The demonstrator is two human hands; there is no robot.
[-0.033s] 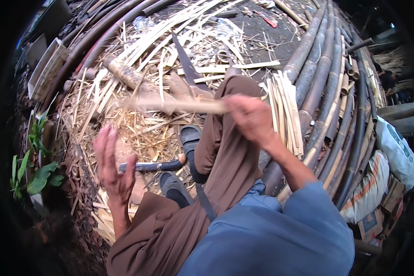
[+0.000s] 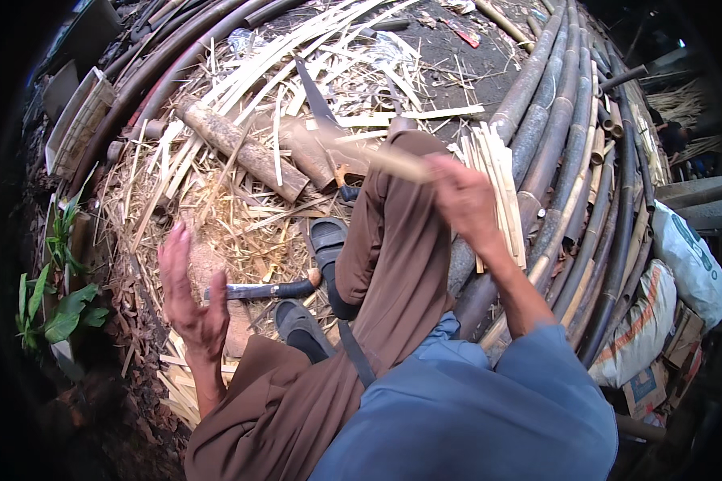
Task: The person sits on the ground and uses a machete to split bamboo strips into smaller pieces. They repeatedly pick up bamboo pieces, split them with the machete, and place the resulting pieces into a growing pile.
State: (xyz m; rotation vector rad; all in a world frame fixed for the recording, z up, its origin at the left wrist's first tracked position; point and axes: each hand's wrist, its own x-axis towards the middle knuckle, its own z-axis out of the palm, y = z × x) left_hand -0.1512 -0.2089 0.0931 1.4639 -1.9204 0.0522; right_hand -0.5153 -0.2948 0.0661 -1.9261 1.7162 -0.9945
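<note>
My right hand (image 2: 467, 202) is closed around the end of a pale bamboo strip (image 2: 389, 163), just past my raised knee. The strip is smeared by motion and points up and to the left. My left hand (image 2: 194, 301) is raised with its fingers apart and holds nothing. Close by it, a large knife (image 2: 253, 292) with a dark handle lies on the ground, the tip of its blade end hidden behind that hand. Beyond my knee, a handsaw (image 2: 317, 98) rests among bamboo shavings, near a short bamboo log (image 2: 241, 148).
A bundle of split bamboo strips (image 2: 497, 192) leans on long dark bamboo poles (image 2: 565, 104) at the right. White sacks (image 2: 690, 256) stand farther right. Loose strips (image 2: 273, 56) and shavings cover the ground ahead. Green plants (image 2: 72, 313) grow at the left.
My right hand has shifted a little right, and the strip has swung from nearly level to slanting up. My left hand has hardly moved and stays open.
</note>
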